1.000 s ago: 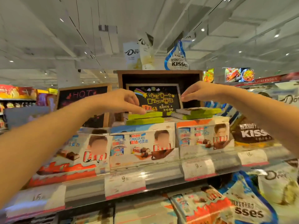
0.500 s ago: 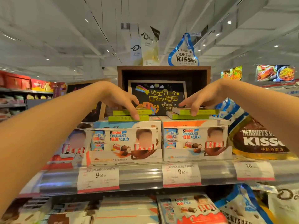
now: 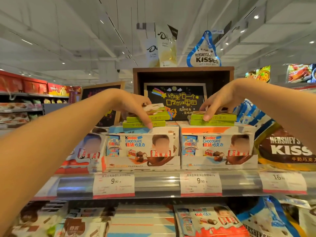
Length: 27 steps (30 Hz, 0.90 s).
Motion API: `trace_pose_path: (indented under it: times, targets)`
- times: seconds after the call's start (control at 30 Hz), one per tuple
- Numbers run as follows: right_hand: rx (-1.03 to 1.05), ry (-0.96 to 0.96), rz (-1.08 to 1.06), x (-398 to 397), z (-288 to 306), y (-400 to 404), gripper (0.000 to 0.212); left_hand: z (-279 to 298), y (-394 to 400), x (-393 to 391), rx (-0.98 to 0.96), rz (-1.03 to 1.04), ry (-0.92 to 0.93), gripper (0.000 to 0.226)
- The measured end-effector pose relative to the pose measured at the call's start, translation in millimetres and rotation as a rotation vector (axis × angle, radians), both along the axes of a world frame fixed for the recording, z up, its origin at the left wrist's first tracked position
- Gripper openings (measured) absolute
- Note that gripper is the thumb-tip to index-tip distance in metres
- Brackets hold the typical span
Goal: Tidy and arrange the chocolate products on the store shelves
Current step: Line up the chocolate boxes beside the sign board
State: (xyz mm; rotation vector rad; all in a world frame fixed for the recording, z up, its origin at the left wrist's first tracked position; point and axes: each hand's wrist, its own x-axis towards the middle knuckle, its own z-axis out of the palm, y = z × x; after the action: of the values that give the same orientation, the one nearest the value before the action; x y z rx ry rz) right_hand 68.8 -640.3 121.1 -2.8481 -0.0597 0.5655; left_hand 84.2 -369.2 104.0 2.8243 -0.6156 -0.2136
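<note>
On top of the two display cartons (image 3: 217, 147) on the upper shelf (image 3: 157, 185) lie two small stacks of green chocolate boxes. Left hand (image 3: 131, 106) grips the left stack (image 3: 145, 119), thumb on the front edge of the lower box, fingers over the tilted upper box. Right hand (image 3: 220, 100) grips the right stack (image 3: 212, 119), thumb against its front edge, fingers on top. Behind both stacks stands a chalkboard sign (image 3: 176, 101). Brown chocolate bags (image 3: 287, 151) sit just beside the right carton.
</note>
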Motion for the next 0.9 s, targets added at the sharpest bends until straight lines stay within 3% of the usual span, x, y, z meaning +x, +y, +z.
trace_pose_path:
  times: [0.2, 0.3, 0.47, 0.63, 0.8, 0.9]
  targets:
    - [-0.039, 0.019, -0.077, -4.1, -5.8, 12.7, 0.131, -4.9, 11.8, 2.3, -0.119, -0.03, -0.118, 0.096]
    - [-0.043, 0.006, -0.03, -7.2, -6.0, 17.2, 0.121, -7.0, 19.8, 0.6, -0.219, -0.061, -0.209, 0.099]
    - [0.002, -0.049, -0.005, -18.7, -7.5, 20.0, 0.106, -6.0, 41.7, -5.5, -0.303, -0.1, -0.256, 0.084]
    - [0.151, -0.321, -0.015, -29.7, -3.0, 40.2, 0.129, -7.3, 66.3, -17.2, -0.289, -0.168, -0.312, 0.08]
    - [0.18, -0.733, 0.18, -42.3, -9.1, 100.1, 0.129, -11.1, 100.8, -30.7, -0.247, -0.246, -0.335, 0.095]
    - [0.309, -0.769, 0.314, -53.6, -11.2, 137.5, 0.124, -10.5, 130.2, -33.3, -0.19, -0.222, -0.369, 0.097]
